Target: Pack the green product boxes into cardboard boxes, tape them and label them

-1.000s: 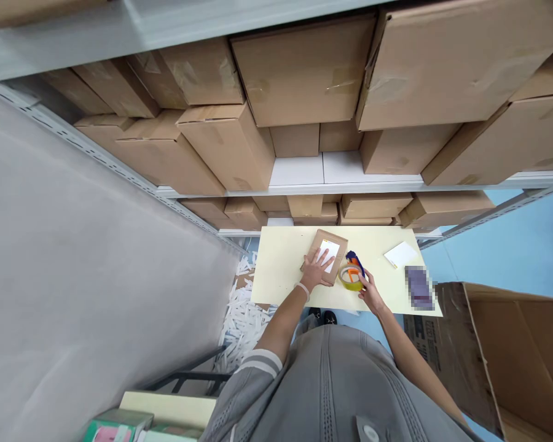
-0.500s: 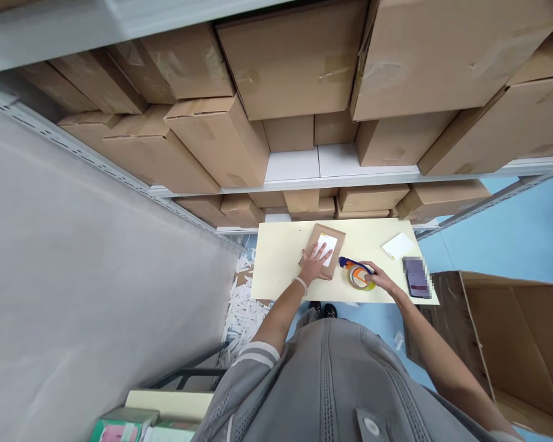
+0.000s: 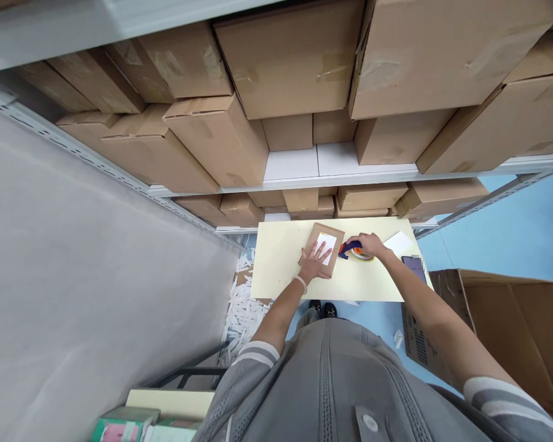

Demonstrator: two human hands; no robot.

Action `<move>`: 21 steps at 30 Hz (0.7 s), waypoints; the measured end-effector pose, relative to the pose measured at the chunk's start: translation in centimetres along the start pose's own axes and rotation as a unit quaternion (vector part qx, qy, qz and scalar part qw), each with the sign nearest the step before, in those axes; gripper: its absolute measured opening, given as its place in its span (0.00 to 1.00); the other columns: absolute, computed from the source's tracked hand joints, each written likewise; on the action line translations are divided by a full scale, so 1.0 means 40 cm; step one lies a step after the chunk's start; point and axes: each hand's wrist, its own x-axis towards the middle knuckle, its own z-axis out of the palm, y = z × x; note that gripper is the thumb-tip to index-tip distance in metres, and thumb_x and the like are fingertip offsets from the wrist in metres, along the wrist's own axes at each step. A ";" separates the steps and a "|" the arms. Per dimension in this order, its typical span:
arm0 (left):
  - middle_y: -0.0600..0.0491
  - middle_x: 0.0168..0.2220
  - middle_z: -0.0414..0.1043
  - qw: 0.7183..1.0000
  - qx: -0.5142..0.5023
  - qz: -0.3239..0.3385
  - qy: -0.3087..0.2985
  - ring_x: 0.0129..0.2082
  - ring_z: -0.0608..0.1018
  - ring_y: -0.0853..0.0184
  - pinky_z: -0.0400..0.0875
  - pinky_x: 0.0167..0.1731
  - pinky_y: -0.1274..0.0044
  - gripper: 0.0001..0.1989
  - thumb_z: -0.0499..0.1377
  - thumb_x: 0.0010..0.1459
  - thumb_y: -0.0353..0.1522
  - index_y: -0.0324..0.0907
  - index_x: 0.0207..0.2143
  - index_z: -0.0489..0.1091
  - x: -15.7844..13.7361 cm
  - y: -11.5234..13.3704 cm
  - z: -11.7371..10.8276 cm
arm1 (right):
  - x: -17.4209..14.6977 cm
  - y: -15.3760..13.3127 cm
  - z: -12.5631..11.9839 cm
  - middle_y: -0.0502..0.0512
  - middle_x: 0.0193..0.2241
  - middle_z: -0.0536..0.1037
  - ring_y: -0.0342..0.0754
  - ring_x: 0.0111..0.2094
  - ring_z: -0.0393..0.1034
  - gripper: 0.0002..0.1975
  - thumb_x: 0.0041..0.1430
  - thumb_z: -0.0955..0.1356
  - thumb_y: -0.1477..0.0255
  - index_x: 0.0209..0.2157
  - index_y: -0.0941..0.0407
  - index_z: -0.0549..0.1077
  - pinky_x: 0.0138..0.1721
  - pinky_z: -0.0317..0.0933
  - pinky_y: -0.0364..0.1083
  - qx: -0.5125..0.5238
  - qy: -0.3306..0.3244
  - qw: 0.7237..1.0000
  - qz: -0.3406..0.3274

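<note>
Flat cardbd parcel (image 3: 328, 271) is laid on the table (image 3: 276, 261), just left of its middle, & set at a slight angle. A white label (image 3: 328, 238) is carried on its top face, partly covered by the left hand (image 3: 312, 265), which is pressed flat w/ fingers spread apart. Just right of the parcel, a blue/orange tape dispenser (image 3: 350, 247) is gripped by the right hand (image 3: 371, 244), fingers wrapped over it; its tape roll (image 3: 362, 255) is partly hidden below. Contact btwn dispenser & parcel can't be told.

Tabletop is smooth, matte, pale yellow, rectangular. Farther right, a thin white card (image 3: 399, 243) & a dark flat slab (image 3: 413, 267) (blurred) are partly hidden by the right arm. Beyond the far edge, metal shelving (image 3: 295, 162) is packed w/ plain brown boxes (image 3: 286, 61), some w/ shiny tape patches; 2 levels of them are shown.

Near right, a big open carton (image 3: 511, 325) w/ stiff, straight walls is stood on smooth blue floor (image 3: 461, 227). At left, loose white paper strips (image 3: 244, 319) are heaped btwn table & grey wall (image 3: 96, 245).

Room for moving is given by the tabletop strip btwn parcel & left edge, & by the stretch right of the dispenser, under the forearm. Near edge is faced by the person's grey clothing, w/ 2 dark shoes seen just below.
</note>
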 end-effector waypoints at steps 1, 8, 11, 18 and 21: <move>0.53 0.73 0.27 1.000 -0.002 0.000 -0.003 0.70 0.31 0.39 0.47 0.60 0.42 0.57 0.62 0.48 0.57 0.52 0.71 0.35 0.001 -0.001 0.002 | -0.004 -0.013 0.004 0.58 0.42 0.79 0.54 0.41 0.73 0.23 0.53 0.67 0.75 0.51 0.45 0.77 0.49 0.57 0.52 -0.011 0.010 1.000 -0.006; 0.51 0.73 0.27 1.000 -0.016 0.009 -0.002 0.71 0.35 0.41 0.47 0.60 0.42 0.58 0.62 0.48 0.57 0.51 0.71 0.35 0.001 -0.005 -0.001 | -0.060 -0.036 0.087 0.55 0.38 0.81 0.53 0.38 0.75 0.21 0.47 0.68 0.76 0.45 0.50 0.80 0.39 0.63 0.46 0.267 0.048 0.939 0.211; 0.51 0.73 0.27 1.000 -0.008 0.006 -0.010 0.70 0.34 0.39 0.48 0.59 0.41 0.59 0.63 0.47 0.57 0.50 0.71 0.34 -0.003 -0.001 -0.010 | -0.090 -0.026 0.120 0.52 0.26 0.80 0.49 0.27 0.73 0.19 0.44 0.66 0.79 0.39 0.56 0.81 0.27 0.63 0.43 0.314 0.029 0.918 0.242; 0.53 0.73 0.28 1.000 0.006 -0.002 -0.005 0.70 0.31 0.40 0.51 0.57 0.40 0.59 0.61 0.47 0.59 0.53 0.71 0.32 -0.012 0.006 -0.025 | -0.140 -0.033 0.158 0.55 0.31 0.82 0.48 0.28 0.74 0.21 0.44 0.65 0.84 0.40 0.58 0.81 0.29 0.64 0.43 0.333 0.024 0.914 0.230; 0.52 0.73 0.27 1.000 0.007 -0.003 -0.011 0.70 0.32 0.41 0.50 0.58 0.41 0.58 0.61 0.48 0.58 0.53 0.71 0.33 -0.012 0.007 -0.025 | -0.128 -0.025 0.124 0.54 0.43 0.81 0.52 0.40 0.75 0.25 0.49 0.67 0.79 0.50 0.49 0.78 0.39 0.64 0.45 0.271 0.035 0.945 0.180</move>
